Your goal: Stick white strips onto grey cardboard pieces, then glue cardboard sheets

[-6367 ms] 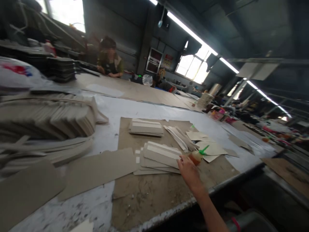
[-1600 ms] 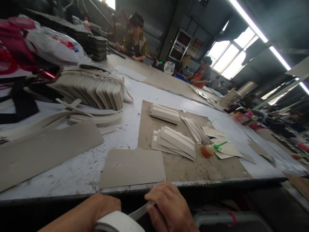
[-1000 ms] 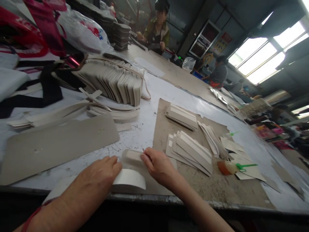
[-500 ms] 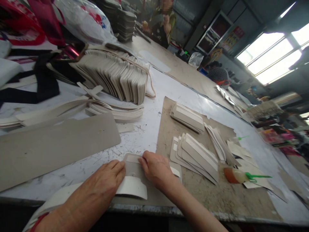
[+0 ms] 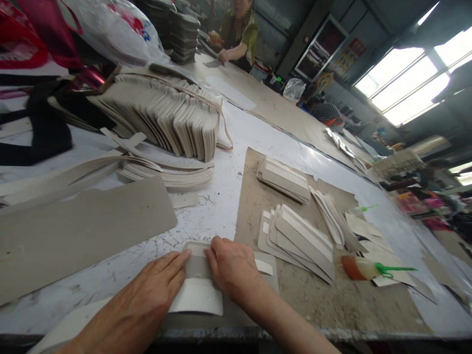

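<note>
Fixing a white strip (image 5: 201, 298) to grey card (image 5: 197, 268), apparently: left hand (image 5: 147, 285) loosely bent, right hand (image 5: 236, 268) curled, bottom centre, any grip unclear; next likely needs smoothing.

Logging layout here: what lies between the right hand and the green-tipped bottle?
In the head view, between the right hand and the bottle lie part of the grey card, its white strip, brown sheet and the near corner of the fanned pile.

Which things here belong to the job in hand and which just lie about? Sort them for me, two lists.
In the job, it seems:
gray panel under left hand and right hand
white strip over it
fanned panels with white strips
green-tipped bottle, probably

Lying about, apparently:
white plastic bag
red bag
black strap
</note>
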`<state>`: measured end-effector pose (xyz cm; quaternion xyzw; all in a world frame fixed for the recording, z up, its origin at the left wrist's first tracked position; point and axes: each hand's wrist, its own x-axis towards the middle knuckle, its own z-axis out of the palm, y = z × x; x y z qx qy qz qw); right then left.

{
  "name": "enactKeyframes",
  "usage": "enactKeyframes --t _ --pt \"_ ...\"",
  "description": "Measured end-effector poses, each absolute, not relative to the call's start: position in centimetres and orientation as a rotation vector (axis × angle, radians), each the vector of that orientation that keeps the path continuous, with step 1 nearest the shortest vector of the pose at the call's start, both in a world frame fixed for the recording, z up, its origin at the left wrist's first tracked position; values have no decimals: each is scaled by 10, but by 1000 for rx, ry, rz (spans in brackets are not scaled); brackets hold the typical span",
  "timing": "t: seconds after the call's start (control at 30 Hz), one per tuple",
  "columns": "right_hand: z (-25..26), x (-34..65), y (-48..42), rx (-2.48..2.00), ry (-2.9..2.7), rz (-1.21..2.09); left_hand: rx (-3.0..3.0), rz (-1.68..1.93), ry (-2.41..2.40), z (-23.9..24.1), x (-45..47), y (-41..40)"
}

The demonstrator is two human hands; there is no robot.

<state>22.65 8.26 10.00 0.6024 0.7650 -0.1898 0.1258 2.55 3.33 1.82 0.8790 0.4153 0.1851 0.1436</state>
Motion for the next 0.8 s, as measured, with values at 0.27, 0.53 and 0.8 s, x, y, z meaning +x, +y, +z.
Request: enactKeyframes --t 0.27,0.53,0.8 --pt "100 223 84 1758 2178 -561 2493 546 1179 14 24 35" --pt "101 221 85 1739 2162 -570 2526 535 1166 16 24 37" --pt "98 220 84 1718 2196 -564 2617 436 1153 20 23 39"
